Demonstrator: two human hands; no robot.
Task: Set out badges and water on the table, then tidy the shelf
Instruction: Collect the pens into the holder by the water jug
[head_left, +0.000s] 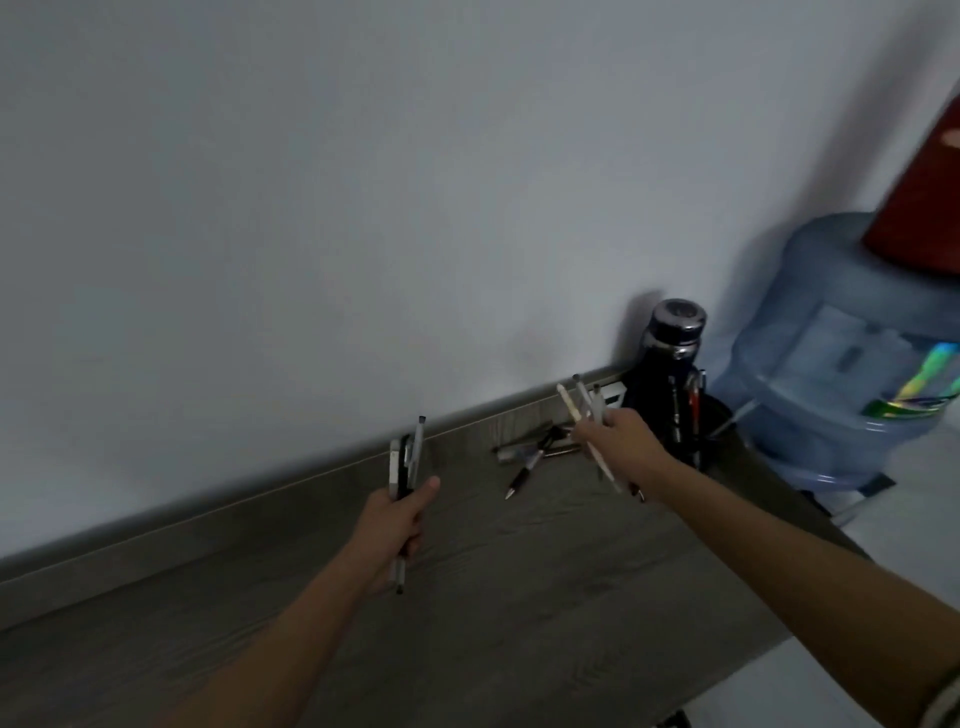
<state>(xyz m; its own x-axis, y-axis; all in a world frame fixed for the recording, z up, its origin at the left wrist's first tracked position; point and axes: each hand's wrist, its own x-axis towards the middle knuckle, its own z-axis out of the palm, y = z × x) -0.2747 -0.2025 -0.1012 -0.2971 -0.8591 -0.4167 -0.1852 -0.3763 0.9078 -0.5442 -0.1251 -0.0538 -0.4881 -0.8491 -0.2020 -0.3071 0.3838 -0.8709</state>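
Observation:
My left hand grips a bunch of pens, white and dark, held upright above the grey wooden shelf top. My right hand grips a second bunch of pens, mostly white, fanned out and tilted left. Between the hands, near the wall, several loose pens lie in a small pile on the shelf, one red-and-black pen pointing toward me. A dark pen holder with pens in it stands just right of my right hand.
A dark blue flask with a metal lid stands in the shelf's far right corner against the wall. A large blue water jug sits on the floor beyond the shelf's right end, under a red object. The white wall runs behind.

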